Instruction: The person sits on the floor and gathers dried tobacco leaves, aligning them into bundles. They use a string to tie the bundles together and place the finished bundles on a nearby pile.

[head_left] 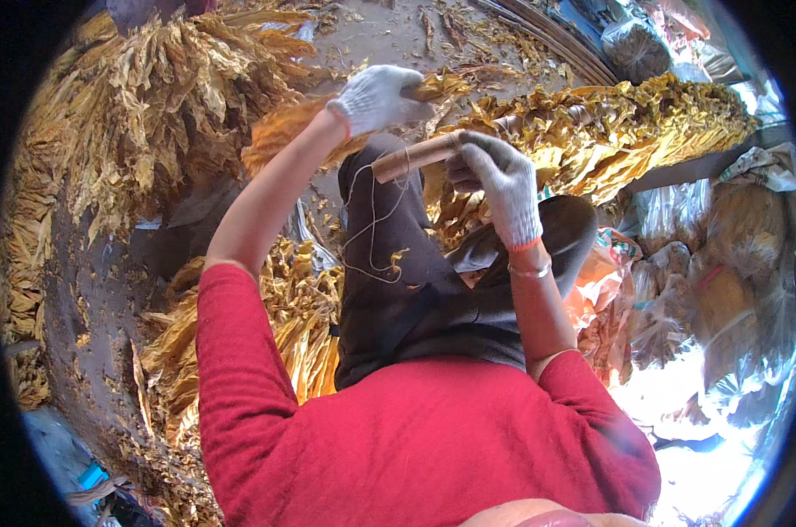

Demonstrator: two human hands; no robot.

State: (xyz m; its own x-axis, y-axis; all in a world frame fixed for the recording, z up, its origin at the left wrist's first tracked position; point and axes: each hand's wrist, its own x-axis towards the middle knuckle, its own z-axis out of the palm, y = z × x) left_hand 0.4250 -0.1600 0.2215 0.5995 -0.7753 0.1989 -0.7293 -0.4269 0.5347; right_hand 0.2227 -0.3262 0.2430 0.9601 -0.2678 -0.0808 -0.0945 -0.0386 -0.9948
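Head view: your right hand (502, 180) is gripping the stick (413, 156); just above it, your left hand (376, 97) is clutching dried leaves (284, 127).

Both hands wear knitted white cotton gloves, matt and nubbly: the left hand (376, 97) and the right hand (502, 180), whose cuff has an orange trim. The stick (413, 156) looks like bare, dull brown wood. The string (372, 230) is thin pale cotton. The leaves (165, 97) are dry, crinkled and papery, golden yellow. The sleeve (240, 369) is soft red cloth. The bags (723, 290) at right are glossy, crumpled clear plastic. The bangle (531, 270) looks like shiny metal.
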